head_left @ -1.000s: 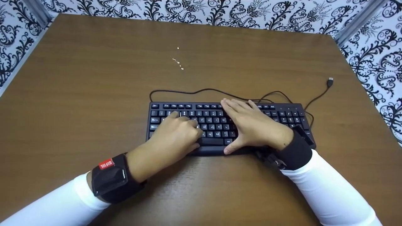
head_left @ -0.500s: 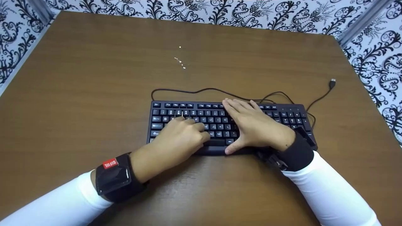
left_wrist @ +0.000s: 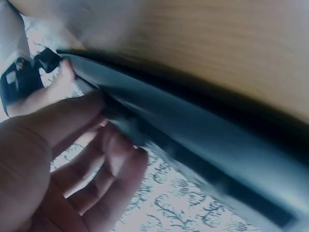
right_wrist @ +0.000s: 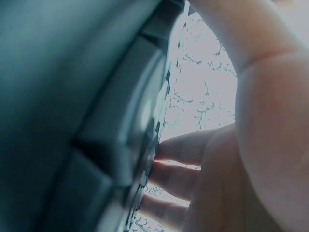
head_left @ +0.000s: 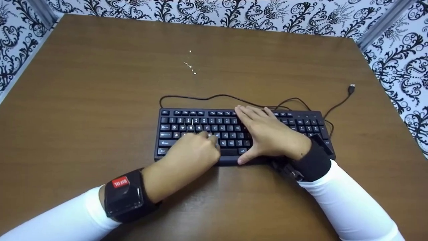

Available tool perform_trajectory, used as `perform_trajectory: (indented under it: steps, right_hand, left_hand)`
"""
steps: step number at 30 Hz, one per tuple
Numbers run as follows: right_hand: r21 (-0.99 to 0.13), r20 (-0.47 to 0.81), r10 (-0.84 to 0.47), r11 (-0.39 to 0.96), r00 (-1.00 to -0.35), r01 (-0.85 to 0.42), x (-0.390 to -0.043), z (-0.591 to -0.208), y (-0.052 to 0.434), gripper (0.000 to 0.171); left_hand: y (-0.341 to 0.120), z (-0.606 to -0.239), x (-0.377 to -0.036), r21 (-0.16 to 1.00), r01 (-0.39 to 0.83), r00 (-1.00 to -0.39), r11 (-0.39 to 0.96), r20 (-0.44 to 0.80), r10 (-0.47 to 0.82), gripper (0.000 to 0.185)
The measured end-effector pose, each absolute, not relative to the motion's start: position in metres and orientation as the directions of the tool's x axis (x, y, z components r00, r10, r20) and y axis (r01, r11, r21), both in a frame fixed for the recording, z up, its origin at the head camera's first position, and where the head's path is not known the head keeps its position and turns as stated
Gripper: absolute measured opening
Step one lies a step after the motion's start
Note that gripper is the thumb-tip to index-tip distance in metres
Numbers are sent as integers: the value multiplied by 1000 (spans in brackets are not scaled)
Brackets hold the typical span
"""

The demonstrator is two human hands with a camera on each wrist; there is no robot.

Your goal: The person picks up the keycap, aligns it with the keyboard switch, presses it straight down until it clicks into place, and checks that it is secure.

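Note:
A black keyboard (head_left: 229, 160) lies on the table in the head view. My left hand (head_left: 192, 150) is over its left half, back of the hand up and fingers bent down onto the keys. In the left wrist view, the thumb (left_wrist: 72, 113) and index finger come together at the keyboard's front edge, the other fingers loosely curled. Whether a small thing is between them I cannot tell. My right hand (head_left: 269, 134) lies spread across the keyboard right of its middle, fingertips at the back edge and thumb at the front. The right wrist view shows its straight fingers (right_wrist: 178, 179) against the keys.
Behind the keyboard a black cable (head_left: 214, 96) loops over the brown wooden table (head_left: 100, 83), its USB plug (head_left: 351, 88) lying to the right. Patterned white panels (head_left: 230, 13) rise past the table's far and side edges. Small bright spots show on the tabletop.
The left hand has slid toward the keyboard's front edge and slightly right, uncovering more keys behind it. The right hand keeps its place on the keyboard.

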State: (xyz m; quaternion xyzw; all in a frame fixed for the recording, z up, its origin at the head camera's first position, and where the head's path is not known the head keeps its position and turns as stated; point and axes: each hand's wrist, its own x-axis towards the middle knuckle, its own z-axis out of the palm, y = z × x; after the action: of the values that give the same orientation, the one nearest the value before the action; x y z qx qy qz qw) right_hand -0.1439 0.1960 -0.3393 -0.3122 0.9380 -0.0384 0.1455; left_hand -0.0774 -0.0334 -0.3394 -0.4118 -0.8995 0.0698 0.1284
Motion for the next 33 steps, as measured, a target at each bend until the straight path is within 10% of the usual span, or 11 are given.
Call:
perform_trajectory:
  steps: [33]
  right_hand:
    - [-163,-250,-593,805,-766,-570,-144,-348,196,141]
  left_hand:
    - [-35,-352,-87,-125,779,-585,615,209,783,9]
